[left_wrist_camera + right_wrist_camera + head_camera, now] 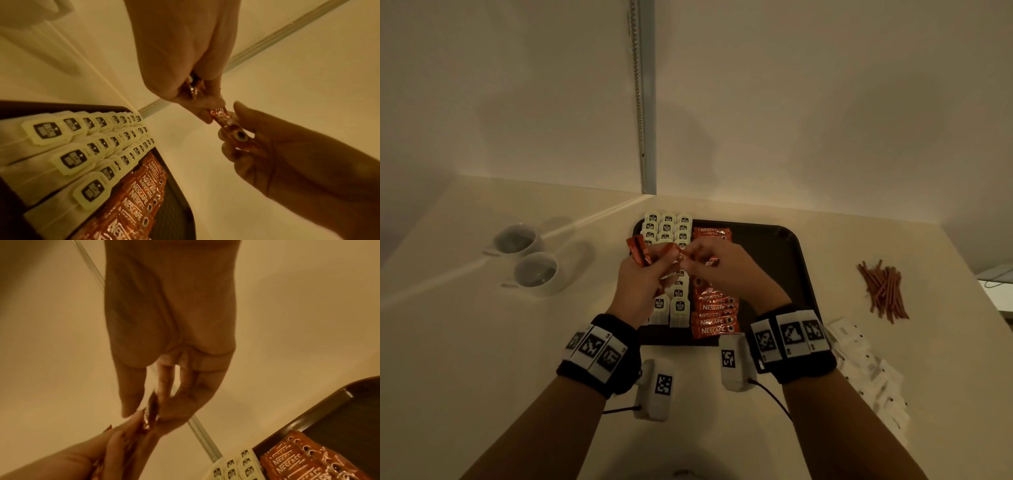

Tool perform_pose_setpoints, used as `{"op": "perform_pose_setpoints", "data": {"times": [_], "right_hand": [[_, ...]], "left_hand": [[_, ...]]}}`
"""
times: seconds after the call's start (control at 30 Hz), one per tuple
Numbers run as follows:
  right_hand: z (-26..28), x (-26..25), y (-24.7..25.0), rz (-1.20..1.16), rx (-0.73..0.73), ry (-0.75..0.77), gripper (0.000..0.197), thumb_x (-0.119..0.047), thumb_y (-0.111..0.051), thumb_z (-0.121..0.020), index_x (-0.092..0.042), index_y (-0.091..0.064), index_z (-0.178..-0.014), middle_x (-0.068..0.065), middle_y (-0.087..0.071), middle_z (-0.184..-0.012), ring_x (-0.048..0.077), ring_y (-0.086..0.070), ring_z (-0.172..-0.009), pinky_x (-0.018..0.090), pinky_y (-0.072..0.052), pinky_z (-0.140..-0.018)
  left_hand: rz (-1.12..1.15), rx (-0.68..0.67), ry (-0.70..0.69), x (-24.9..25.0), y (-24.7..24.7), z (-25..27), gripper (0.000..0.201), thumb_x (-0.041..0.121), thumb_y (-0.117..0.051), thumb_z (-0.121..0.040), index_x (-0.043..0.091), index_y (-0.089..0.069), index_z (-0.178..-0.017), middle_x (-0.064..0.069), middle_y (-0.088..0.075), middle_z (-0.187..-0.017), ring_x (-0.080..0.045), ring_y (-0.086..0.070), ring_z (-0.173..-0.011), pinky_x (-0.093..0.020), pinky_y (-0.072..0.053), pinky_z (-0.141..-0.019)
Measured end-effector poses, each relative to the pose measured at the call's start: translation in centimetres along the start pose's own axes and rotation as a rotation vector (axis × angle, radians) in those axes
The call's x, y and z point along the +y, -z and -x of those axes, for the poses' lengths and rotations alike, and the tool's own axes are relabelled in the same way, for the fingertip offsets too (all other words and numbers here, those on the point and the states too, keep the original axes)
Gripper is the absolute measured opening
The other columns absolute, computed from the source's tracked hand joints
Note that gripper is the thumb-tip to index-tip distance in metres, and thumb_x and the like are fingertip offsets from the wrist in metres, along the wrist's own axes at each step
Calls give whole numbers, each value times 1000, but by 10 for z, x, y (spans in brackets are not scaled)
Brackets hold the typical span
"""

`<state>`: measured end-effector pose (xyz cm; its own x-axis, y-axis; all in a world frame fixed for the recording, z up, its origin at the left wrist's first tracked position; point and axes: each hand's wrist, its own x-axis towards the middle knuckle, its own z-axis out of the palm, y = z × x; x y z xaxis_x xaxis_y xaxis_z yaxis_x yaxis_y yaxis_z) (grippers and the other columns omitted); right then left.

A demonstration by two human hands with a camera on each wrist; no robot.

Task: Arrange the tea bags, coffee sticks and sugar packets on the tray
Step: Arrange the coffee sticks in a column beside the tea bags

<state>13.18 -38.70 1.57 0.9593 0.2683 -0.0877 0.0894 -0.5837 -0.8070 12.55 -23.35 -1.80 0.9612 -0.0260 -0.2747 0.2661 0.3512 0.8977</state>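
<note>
While hands (640,284) meet, their coffee stick (232,126) blurs.

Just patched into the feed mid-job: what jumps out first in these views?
Both hands meet above the black tray: the left hand grips a bunch of red coffee sticks while the right hand pinches one stick from it. Beneath them, the tray's left side holds neat rows of white tea bags with a column of coffee sticks beside them. On the counter to the right lie loose thin reddish sticks and white packets.
</note>
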Motion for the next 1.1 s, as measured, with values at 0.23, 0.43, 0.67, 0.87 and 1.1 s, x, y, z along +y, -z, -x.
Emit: {"op": "perform_pose_setpoints", "data": {"times": [0.23, 0.43, 0.67, 0.87, 1.1], "right_hand": [[10, -5, 5, -244, 222, 7, 11, -14, -63, -87, -19, -62, -96, 0, -66, -90, 11, -68, -77, 22, -57, -71], [15, -17, 11, -449, 276, 27, 15, -16, -59, -90, -13, -69, -101, -1, -68, -80, 8, -65, -71, 17, -53, -67], [11, -20, 12, -178, 448, 100, 2, -18, -66, -86, -19, -68, -87, -6, -67, -79, 5, -65, -68, 14, -53, -64], [13, -4, 15, -213, 320, -27, 8, -18, -67, -84, -23, -67, -90, -4, -68, -91, 10, -67, -84, 25, -56, -78], [19, 12, 19, -310, 196, -70, 12, -10, -63, -86, -13, -66, -97, 7, -67, -99, 11, -67, -84, 17, -54, -70]], "left_hand": [[209, -46, -16, 1, 2, -1, 17, 1, -53, -93, 9, -63, -103, -5, -71, -76, -8, -64, -62, -14, -51, -55], [303, -86, 42, 6, 4, -3, 15, 6, -51, -93, 7, -64, -99, -6, -72, -83, -9, -69, -73, -10, -51, -58], [339, -100, 73, 1, -5, 2, 19, 2, -57, -87, 4, -64, -104, -8, -73, -87, -14, -72, -76, -15, -54, -60], [182, -58, 31, 0, -3, 1, 15, -1, -60, -87, 8, -70, -93, -3, -72, -87, -12, -68, -78, -15, -53, -64], [-110, -139, -71, 4, 5, 0, 15, 0, -68, -81, 10, -71, -91, 0, -74, -90, -15, -70, -88, -19, -54, -72]]}}
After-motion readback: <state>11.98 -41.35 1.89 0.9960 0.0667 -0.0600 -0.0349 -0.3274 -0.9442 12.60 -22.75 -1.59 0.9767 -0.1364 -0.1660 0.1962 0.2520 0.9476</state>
